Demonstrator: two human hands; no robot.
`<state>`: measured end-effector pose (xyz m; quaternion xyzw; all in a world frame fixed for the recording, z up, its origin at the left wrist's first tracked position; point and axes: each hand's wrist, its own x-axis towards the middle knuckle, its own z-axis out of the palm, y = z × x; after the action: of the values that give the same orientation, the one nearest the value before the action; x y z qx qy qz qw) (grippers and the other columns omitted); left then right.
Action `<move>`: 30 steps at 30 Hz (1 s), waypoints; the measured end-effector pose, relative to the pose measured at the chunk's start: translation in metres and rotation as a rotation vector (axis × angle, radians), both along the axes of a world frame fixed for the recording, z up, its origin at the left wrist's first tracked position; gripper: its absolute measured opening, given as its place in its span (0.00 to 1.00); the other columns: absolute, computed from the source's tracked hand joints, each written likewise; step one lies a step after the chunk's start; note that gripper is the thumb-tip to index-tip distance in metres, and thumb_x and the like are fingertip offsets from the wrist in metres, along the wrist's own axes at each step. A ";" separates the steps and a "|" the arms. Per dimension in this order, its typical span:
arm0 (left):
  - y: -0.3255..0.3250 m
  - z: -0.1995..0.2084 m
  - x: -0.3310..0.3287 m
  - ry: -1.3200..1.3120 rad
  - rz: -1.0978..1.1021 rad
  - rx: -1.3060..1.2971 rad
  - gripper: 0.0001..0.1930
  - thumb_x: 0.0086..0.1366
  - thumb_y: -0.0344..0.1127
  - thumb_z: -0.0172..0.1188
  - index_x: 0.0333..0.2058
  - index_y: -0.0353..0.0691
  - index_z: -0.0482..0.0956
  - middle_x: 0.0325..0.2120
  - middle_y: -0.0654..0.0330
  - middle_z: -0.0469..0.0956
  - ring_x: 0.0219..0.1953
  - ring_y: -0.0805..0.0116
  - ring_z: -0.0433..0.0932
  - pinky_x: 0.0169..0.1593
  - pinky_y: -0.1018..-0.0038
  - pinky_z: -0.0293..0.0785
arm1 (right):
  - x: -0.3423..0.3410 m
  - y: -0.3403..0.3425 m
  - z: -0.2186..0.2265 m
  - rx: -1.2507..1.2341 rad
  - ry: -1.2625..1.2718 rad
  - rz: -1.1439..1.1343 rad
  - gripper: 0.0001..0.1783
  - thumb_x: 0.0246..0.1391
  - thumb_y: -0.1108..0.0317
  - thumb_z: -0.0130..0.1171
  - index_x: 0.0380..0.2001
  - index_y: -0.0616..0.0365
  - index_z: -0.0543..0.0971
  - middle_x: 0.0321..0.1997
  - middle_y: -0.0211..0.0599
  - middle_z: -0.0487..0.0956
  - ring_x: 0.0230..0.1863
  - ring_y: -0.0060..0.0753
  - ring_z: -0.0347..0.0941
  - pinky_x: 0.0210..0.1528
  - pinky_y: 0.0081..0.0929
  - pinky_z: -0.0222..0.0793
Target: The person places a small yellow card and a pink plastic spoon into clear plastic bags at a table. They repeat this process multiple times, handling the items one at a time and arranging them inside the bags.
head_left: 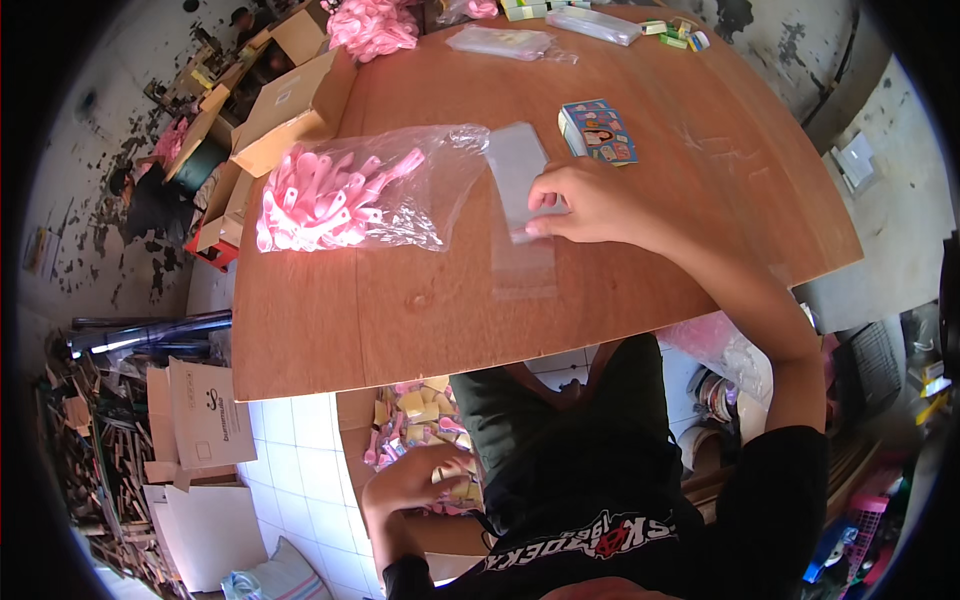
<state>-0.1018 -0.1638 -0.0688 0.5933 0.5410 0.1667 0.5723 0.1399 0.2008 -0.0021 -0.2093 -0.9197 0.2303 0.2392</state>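
My right hand (578,204) is over the clear plastic sleeves (518,160) lying on the wooden table, its thumb and curled forefinger apart at their edge. Nothing shows between those fingertips. Down by my left thigh, my left hand (424,476) hovers over an open cardboard box, fingers spread and holding nothing visible. Pink handled plastic pieces and yellowish cards (412,404) fill that box. Left of the sleeves lies a clear plastic bag (440,200) full of pink spoon-like plastic pieces (318,200). A blue printed card pack (600,132) lies just beyond my right hand.
The curved wooden table (400,330) ends close to my lap. Cardboard boxes (290,108) stand at its left edge. Along its far side are a pink bagged bundle (372,28), plastic packs (500,42) and small green-yellow boxes (678,36). Scrap sticks (100,450) pile at lower left.
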 end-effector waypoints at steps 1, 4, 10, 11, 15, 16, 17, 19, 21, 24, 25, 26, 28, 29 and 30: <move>0.009 0.033 -0.001 -0.115 -0.294 0.269 0.18 0.62 0.37 0.63 0.49 0.38 0.77 0.44 0.51 0.79 0.45 0.53 0.79 0.47 0.64 0.76 | 0.002 0.000 0.000 0.022 -0.068 0.007 0.15 0.45 0.56 0.70 0.29 0.55 0.82 0.31 0.37 0.80 0.33 0.37 0.78 0.33 0.34 0.71; -0.013 0.132 0.014 -0.376 -0.797 0.631 0.13 0.60 0.36 0.65 0.40 0.34 0.78 0.37 0.51 0.79 0.36 0.55 0.79 0.39 0.66 0.77 | -0.015 -0.010 0.010 0.028 -0.124 0.106 0.19 0.40 0.52 0.74 0.30 0.54 0.82 0.29 0.34 0.79 0.34 0.36 0.77 0.34 0.33 0.71; -0.008 0.179 0.052 -0.738 -1.012 1.206 0.12 0.56 0.39 0.70 0.27 0.38 0.79 0.29 0.56 0.78 0.23 0.62 0.77 0.27 0.70 0.73 | -0.008 -0.026 0.002 0.057 -0.166 0.198 0.17 0.40 0.53 0.73 0.27 0.52 0.81 0.29 0.29 0.77 0.36 0.35 0.76 0.35 0.33 0.70; -0.007 0.178 0.057 -0.704 -0.929 1.248 0.11 0.56 0.39 0.69 0.26 0.39 0.78 0.28 0.56 0.78 0.23 0.63 0.77 0.27 0.71 0.73 | -0.009 -0.028 -0.001 0.059 -0.149 0.203 0.16 0.41 0.54 0.72 0.27 0.52 0.81 0.29 0.29 0.77 0.35 0.35 0.76 0.35 0.33 0.70; -0.004 0.176 0.066 -0.680 -0.784 1.340 0.11 0.59 0.39 0.66 0.24 0.40 0.76 0.26 0.59 0.77 0.21 0.67 0.77 0.23 0.74 0.71 | -0.014 -0.029 0.000 0.004 -0.153 0.200 0.13 0.43 0.58 0.71 0.27 0.52 0.81 0.29 0.29 0.77 0.35 0.35 0.76 0.35 0.34 0.69; -0.002 0.177 0.066 -0.689 -0.778 1.362 0.11 0.60 0.39 0.65 0.23 0.40 0.76 0.25 0.60 0.76 0.21 0.68 0.77 0.22 0.75 0.70 | -0.013 -0.029 0.000 0.002 -0.158 0.193 0.13 0.43 0.58 0.71 0.27 0.52 0.81 0.29 0.29 0.77 0.35 0.35 0.76 0.35 0.34 0.69; -0.001 0.177 0.068 -0.706 -0.772 1.385 0.12 0.61 0.39 0.64 0.23 0.41 0.75 0.25 0.61 0.76 0.21 0.69 0.76 0.21 0.76 0.70 | -0.013 -0.028 0.000 -0.023 -0.162 0.188 0.11 0.44 0.59 0.70 0.27 0.52 0.82 0.28 0.29 0.77 0.34 0.35 0.75 0.35 0.34 0.69; 0.000 0.180 0.073 -0.734 -0.778 1.425 0.12 0.62 0.38 0.63 0.22 0.42 0.75 0.24 0.63 0.75 0.20 0.72 0.76 0.19 0.77 0.69 | -0.010 -0.026 -0.002 -0.050 -0.168 0.186 0.10 0.45 0.60 0.70 0.27 0.53 0.83 0.28 0.29 0.77 0.33 0.34 0.75 0.35 0.33 0.69; 0.004 0.183 0.080 -0.775 -0.797 1.461 0.13 0.64 0.38 0.61 0.21 0.42 0.74 0.23 0.64 0.75 0.19 0.74 0.76 0.18 0.79 0.68 | -0.006 -0.022 -0.009 -0.021 -0.138 0.175 0.08 0.47 0.62 0.69 0.25 0.54 0.82 0.27 0.30 0.77 0.33 0.35 0.74 0.35 0.34 0.68; 0.018 0.188 0.087 -0.874 -0.864 1.492 0.15 0.66 0.38 0.59 0.19 0.44 0.72 0.21 0.66 0.74 0.18 0.77 0.76 0.15 0.81 0.66 | -0.008 -0.024 -0.013 0.072 -0.010 0.177 0.07 0.48 0.64 0.67 0.25 0.55 0.82 0.27 0.30 0.77 0.31 0.36 0.74 0.34 0.33 0.69; 0.033 0.184 0.086 -0.881 -0.857 1.413 0.14 0.66 0.42 0.59 0.23 0.43 0.74 0.21 0.67 0.74 0.19 0.77 0.76 0.16 0.81 0.66 | -0.011 -0.026 -0.008 0.077 -0.005 0.198 0.07 0.48 0.64 0.67 0.25 0.55 0.82 0.27 0.30 0.77 0.31 0.36 0.74 0.34 0.33 0.69; 0.050 0.178 0.084 -0.896 -0.846 1.332 0.14 0.66 0.45 0.58 0.27 0.42 0.75 0.22 0.68 0.74 0.19 0.78 0.76 0.17 0.81 0.67 | -0.012 -0.030 -0.003 0.088 0.029 0.171 0.07 0.49 0.65 0.67 0.26 0.55 0.83 0.28 0.31 0.77 0.31 0.36 0.74 0.33 0.32 0.69; 0.099 0.157 0.063 -1.029 -0.830 0.912 0.20 0.66 0.49 0.59 0.38 0.34 0.75 0.27 0.58 0.76 0.26 0.67 0.78 0.27 0.72 0.72 | -0.010 -0.038 0.009 0.104 0.065 0.152 0.06 0.49 0.65 0.67 0.27 0.55 0.83 0.28 0.32 0.77 0.31 0.35 0.74 0.33 0.31 0.69; 0.086 0.124 0.059 -0.900 -0.264 0.830 0.26 0.67 0.54 0.57 0.44 0.31 0.71 0.33 0.52 0.77 0.33 0.62 0.78 0.36 0.66 0.74 | -0.004 -0.038 0.012 0.050 0.114 0.111 0.05 0.49 0.67 0.67 0.28 0.56 0.83 0.28 0.33 0.77 0.31 0.35 0.75 0.33 0.30 0.69; 0.087 0.081 0.058 -0.862 0.193 0.586 0.33 0.67 0.58 0.55 0.51 0.28 0.67 0.39 0.47 0.77 0.40 0.57 0.79 0.45 0.61 0.77 | 0.021 -0.037 0.015 0.010 0.128 0.006 0.04 0.48 0.69 0.68 0.29 0.56 0.84 0.29 0.34 0.77 0.31 0.35 0.75 0.33 0.29 0.69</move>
<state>-0.0440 -0.0765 0.0122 0.5535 0.2396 0.5914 0.5352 0.1605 0.1635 0.0126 -0.1904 -0.9044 0.2392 0.2977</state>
